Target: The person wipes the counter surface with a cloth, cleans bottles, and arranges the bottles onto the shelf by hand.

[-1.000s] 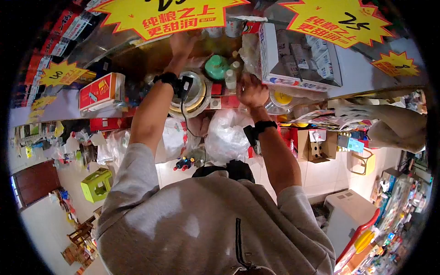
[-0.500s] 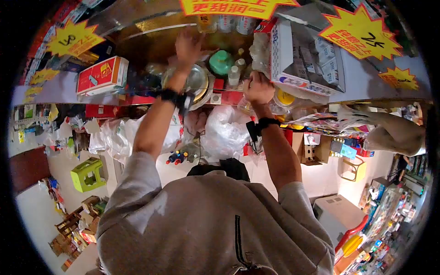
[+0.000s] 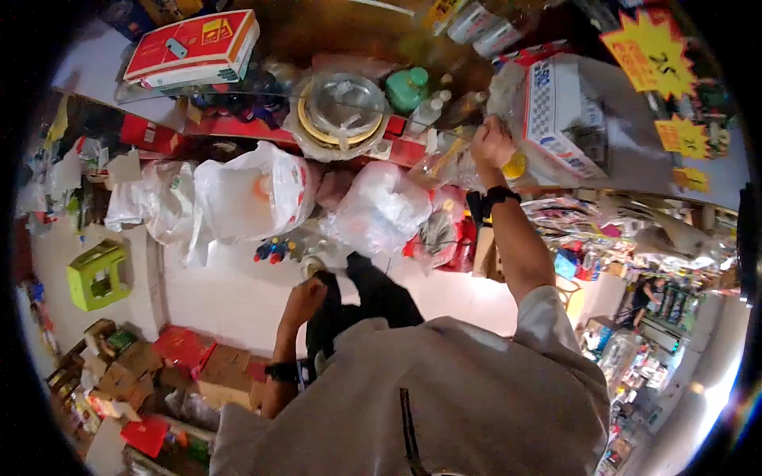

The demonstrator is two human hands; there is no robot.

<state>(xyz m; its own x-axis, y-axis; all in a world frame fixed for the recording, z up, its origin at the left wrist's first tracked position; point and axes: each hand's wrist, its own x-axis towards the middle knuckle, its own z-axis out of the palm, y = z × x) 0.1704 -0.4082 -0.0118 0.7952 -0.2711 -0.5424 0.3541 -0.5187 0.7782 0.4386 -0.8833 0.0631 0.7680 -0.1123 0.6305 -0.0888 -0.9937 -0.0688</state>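
Note:
My right hand [image 3: 492, 144] reaches to the shelf edge, its fingers curled; whatever they hold, if anything, is hidden. Beside it are a round yellow lid [image 3: 515, 165] and clear plastic packaging [image 3: 444, 165]. A white bottle [image 3: 426, 113] and a green plastic jug [image 3: 408, 89] stand to its left. Farther left lie a round metal dish [image 3: 345, 103] and a yellow-rimmed ring under it. Down by my dark-clothed leg, my left hand [image 3: 307, 300] is closed into a loose fist, with nothing visible in it.
An open white carton [image 3: 548, 119] sits right of my right hand. A red box [image 3: 190, 49] lies on the left of the shelf. White plastic bags [image 3: 246, 190] hang below the edge. On the floor are a green stool [image 3: 98, 274] and cardboard boxes [image 3: 226, 379]. Another person [image 3: 647, 297] is far right.
My left hand has come back from above the metal dish and dropped beside my leg, closing. My right hand remains near the shelf edge. The view has turned and shifted.

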